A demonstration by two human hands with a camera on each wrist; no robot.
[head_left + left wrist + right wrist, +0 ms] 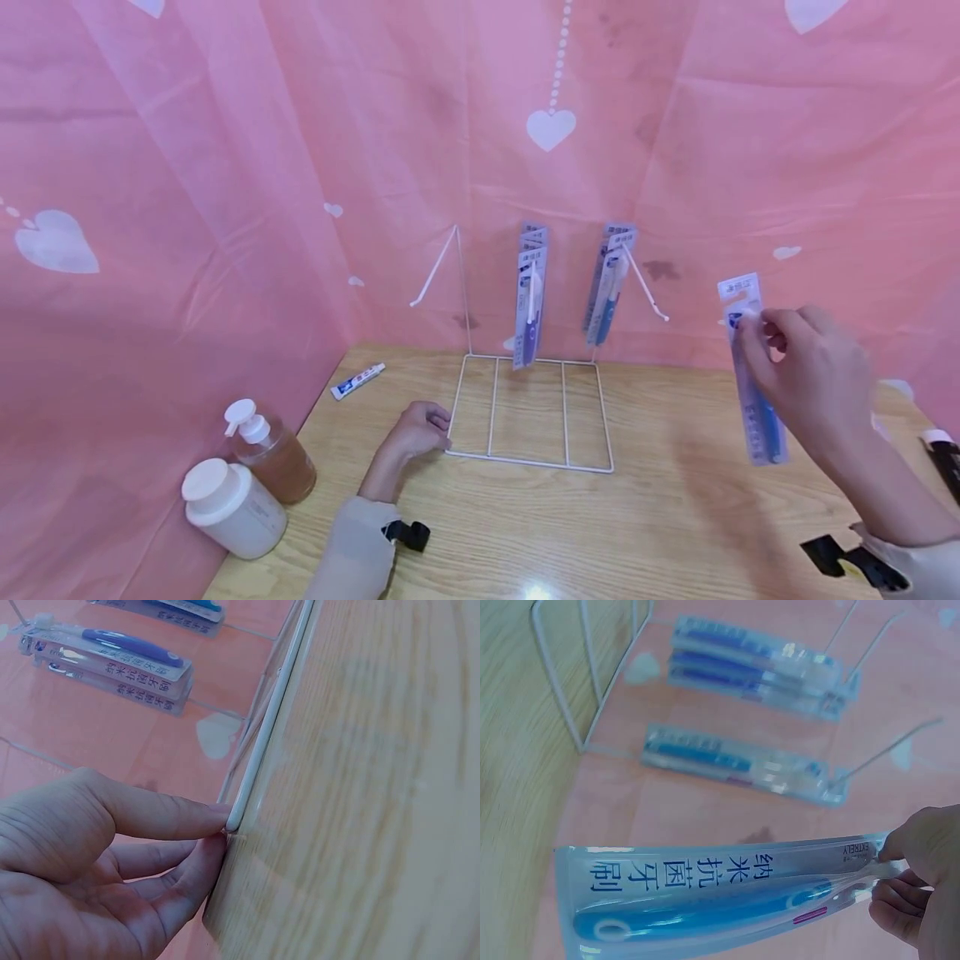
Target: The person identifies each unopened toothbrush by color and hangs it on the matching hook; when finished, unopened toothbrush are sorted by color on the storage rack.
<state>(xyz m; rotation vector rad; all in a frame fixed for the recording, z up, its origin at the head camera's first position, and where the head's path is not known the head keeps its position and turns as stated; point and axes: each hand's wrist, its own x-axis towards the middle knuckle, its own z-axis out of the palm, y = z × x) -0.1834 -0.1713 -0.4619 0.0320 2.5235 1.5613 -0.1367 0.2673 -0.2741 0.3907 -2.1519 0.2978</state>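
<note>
My right hand pinches a packaged blue toothbrush near its top, holding it upright to the right of a white wire display rack. The pack has a hang slot above my fingers. Low on the left, my left hand grips the rack's base at its front left corner, thumb and finger at the white wire. Several packaged purple toothbrushes hang on the rack's middle hook. Packaged blue toothbrushes hang on the right hook. The left hook carries nothing.
A small toothpaste tube lies left of the rack. Nearer on the left stand an amber pump bottle and a white jar. At the right edge is a black tube with a white cap. A pink curtain closes the back.
</note>
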